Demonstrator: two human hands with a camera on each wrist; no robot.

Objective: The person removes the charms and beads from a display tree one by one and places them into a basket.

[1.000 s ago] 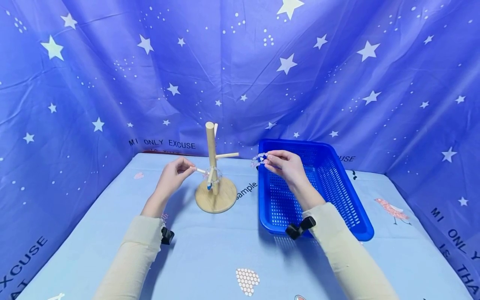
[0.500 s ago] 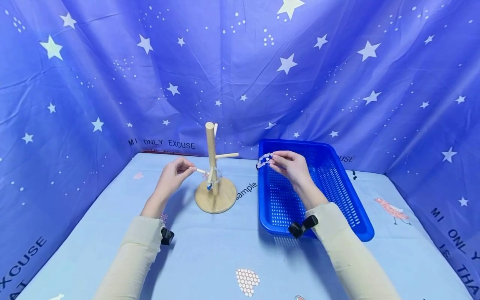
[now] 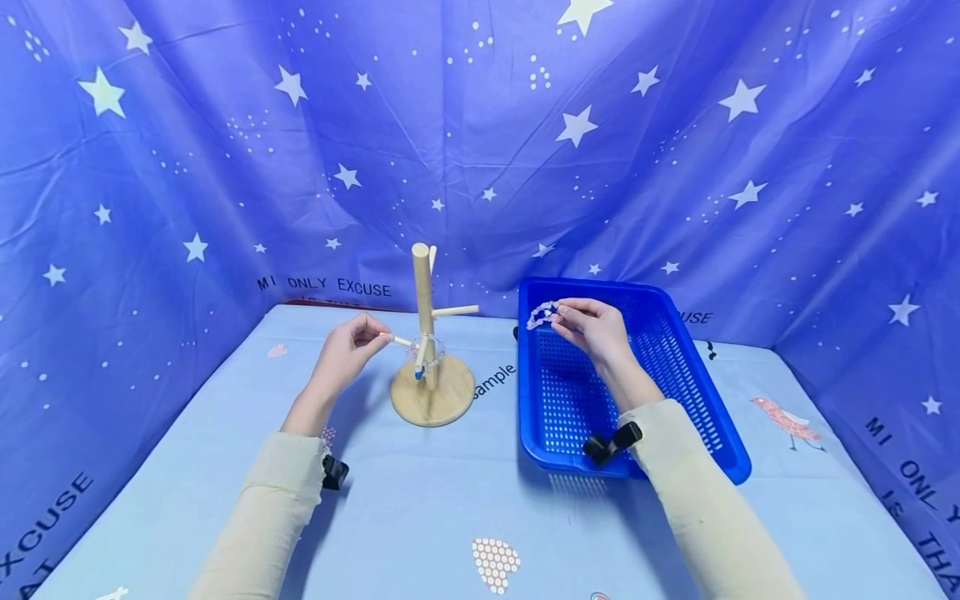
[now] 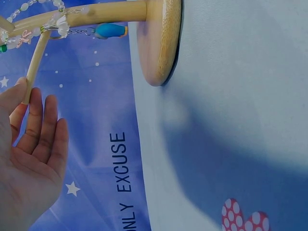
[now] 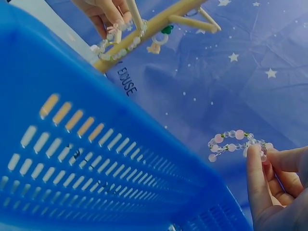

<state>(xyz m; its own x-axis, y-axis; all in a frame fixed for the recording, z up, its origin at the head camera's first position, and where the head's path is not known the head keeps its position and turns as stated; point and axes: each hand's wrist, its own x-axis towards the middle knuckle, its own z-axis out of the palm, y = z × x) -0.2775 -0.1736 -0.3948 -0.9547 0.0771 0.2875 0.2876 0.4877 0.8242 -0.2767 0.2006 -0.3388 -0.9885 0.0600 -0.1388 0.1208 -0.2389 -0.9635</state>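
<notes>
A wooden stand with a round base and several side pegs stands left of the basket. My left hand pinches the tip of one lower peg between thumb and forefinger, the other fingers loosely bent. On the stand, around that peg and the post, hangs a beaded bracelet. A blue charm dangles close by on a small chain. Over the basket's far left part, my right hand pinches a second bracelet of pink and clear beads, its loop hanging out to the left of the fingertips.
A blue perforated basket stands right of the stand, under my right hand. Another charm with a green piece and a star hangs from the stand. Behind the light blue tablecloth rises a star-printed curtain.
My right hand has moved right, carrying the beaded bracelet from the basket's left rim to above its inside. The left hand stays on the peg.
</notes>
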